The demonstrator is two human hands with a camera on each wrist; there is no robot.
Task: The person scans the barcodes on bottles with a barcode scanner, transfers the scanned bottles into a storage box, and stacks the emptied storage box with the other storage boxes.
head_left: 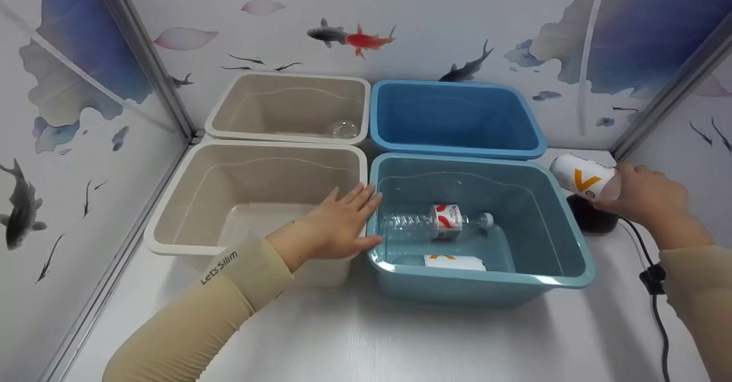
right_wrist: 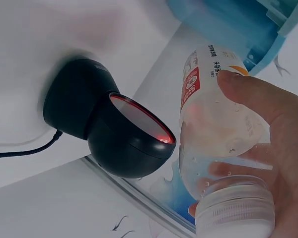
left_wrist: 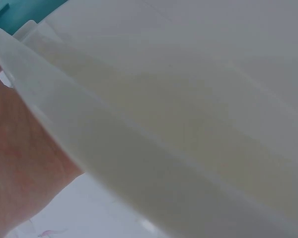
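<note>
My right hand grips a clear plastic bottle with a white label and a white cap, its label bearing an orange mark. The bottle is tilted in front of a black scanner that glows red inside its round window. My left hand lies with fingers spread across the meeting rims of the front beige bin and the teal bin. Inside the teal bin are a clear bottle with a red-and-white label and a white-labelled bottle, partly hidden by the front wall.
Behind stand another beige bin, with a clear item in its corner, and a blue bin. The scanner's black cable runs down the right side of the white table. Printed panels wall the space.
</note>
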